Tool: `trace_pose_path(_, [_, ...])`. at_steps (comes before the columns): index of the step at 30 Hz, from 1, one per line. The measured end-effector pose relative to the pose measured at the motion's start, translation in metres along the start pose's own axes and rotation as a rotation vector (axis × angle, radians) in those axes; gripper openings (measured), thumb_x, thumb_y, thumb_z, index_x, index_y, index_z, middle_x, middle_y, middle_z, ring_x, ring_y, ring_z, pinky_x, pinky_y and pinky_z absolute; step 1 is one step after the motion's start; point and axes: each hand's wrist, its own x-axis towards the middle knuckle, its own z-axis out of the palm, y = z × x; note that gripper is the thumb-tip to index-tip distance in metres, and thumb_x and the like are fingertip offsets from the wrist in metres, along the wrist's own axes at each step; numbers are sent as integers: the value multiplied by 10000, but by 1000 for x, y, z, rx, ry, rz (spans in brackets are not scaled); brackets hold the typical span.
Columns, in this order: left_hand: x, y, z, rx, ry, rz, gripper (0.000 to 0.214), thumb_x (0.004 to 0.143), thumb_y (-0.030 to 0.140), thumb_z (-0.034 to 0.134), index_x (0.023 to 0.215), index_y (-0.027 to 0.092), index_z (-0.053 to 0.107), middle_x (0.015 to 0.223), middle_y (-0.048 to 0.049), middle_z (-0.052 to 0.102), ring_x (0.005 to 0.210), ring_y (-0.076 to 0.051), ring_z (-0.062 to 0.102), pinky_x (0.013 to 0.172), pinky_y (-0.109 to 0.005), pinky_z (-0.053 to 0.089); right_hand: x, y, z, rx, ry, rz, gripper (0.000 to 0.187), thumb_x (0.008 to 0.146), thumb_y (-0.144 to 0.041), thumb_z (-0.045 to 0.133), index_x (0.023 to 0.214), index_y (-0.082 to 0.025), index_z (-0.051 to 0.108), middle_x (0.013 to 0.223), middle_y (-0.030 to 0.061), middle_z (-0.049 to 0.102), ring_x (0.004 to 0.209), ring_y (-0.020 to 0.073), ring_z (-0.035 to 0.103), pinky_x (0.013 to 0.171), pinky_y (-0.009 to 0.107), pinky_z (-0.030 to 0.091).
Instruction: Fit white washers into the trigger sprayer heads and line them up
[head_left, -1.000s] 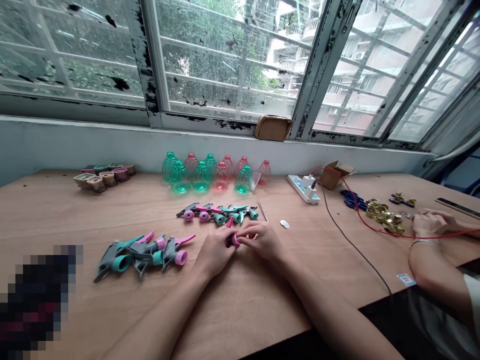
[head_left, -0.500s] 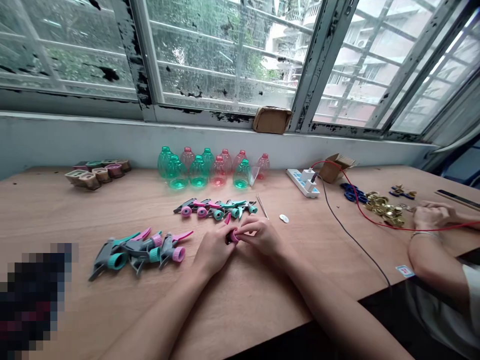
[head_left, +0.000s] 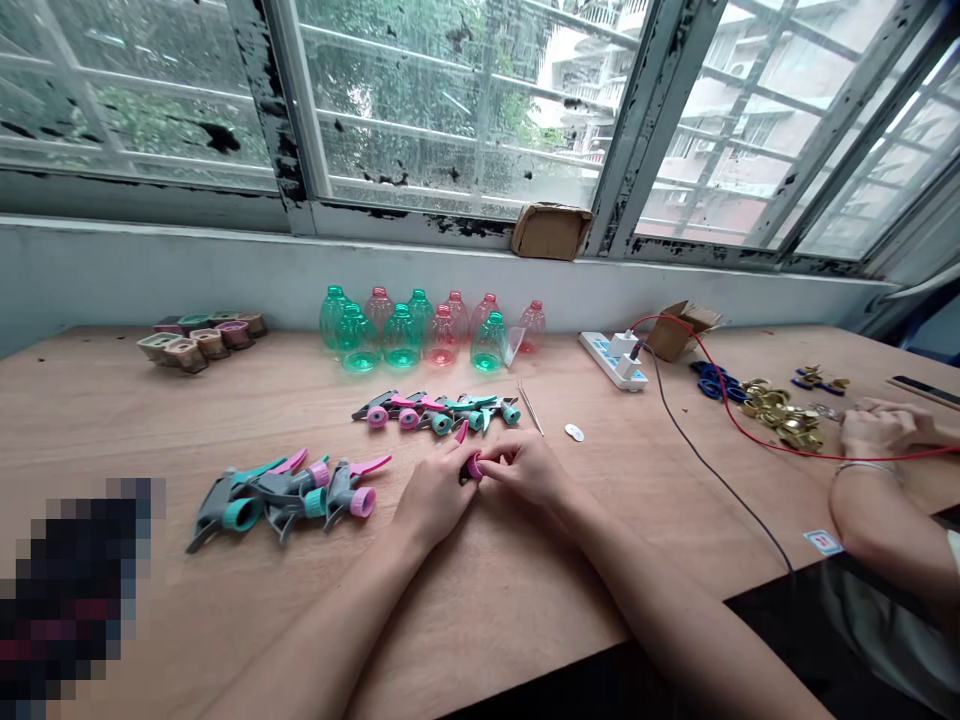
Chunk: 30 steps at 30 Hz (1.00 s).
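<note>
My left hand [head_left: 435, 492] and my right hand [head_left: 529, 468] meet at the middle of the wooden table [head_left: 495, 590], both closed round one small spray trigger head with a pink collar [head_left: 472, 465]. Its pink lever pokes up between my fingers. Just beyond my hands lies a row of several trigger heads [head_left: 439, 412] in grey, pink and teal. To the left of my left hand, a second pile of trigger heads [head_left: 289, 490] rests on the table.
Small green and pink bottles [head_left: 420, 335] stand near the wall, small coloured cups [head_left: 199, 340] at far left. A power strip [head_left: 615, 360] with red and black cables lies at right. Another person's hands [head_left: 881, 430] work beside brass parts [head_left: 784, 420]. A cardboard box [head_left: 551, 230] sits on the sill.
My hands stay together on the trigger head, fingers shifting slightly. The view has tilted a little, and the other person's hands have moved slightly.
</note>
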Motion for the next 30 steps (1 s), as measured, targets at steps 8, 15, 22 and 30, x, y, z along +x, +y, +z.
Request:
trace_pose_path(8, [9,8,-36,110,156,-40,316,817,255,537,1122,236,618,1035,-34,663,838,-187,607,714,-251,441,-3,-1,-10,97,236,-2,237,828,-375,596,862,-188,737,709,34,682,542,114,503,520,237,386])
trace_pose_path(15, [45,-70,-131,386,64,-327,375,750,258,508,1095,206,645,949,-47,699,784,-204,602,669,-247,421,5,23,-37,-198,216,34,227,849,-369,557,854,-221,728,697,14,669,586,125,533,608,241,391])
trace_pose_path(22, [42,-109,-137,492,-149,-303,473,776,404,489,1188,199,595,842,4,632,749,-164,556,694,-219,396,-7,72,-95,-624,243,674,269,750,-246,583,993,-214,692,1043,73,668,915,203,604,677,249,412])
trace_pose_path(30, [7,-57,-159,360,-478,-154,503,773,468,546,1223,244,559,1147,13,574,968,-164,520,857,-236,392,-18,93,-108,-541,44,792,315,703,-352,667,980,-208,707,967,94,705,796,189,635,630,246,418])
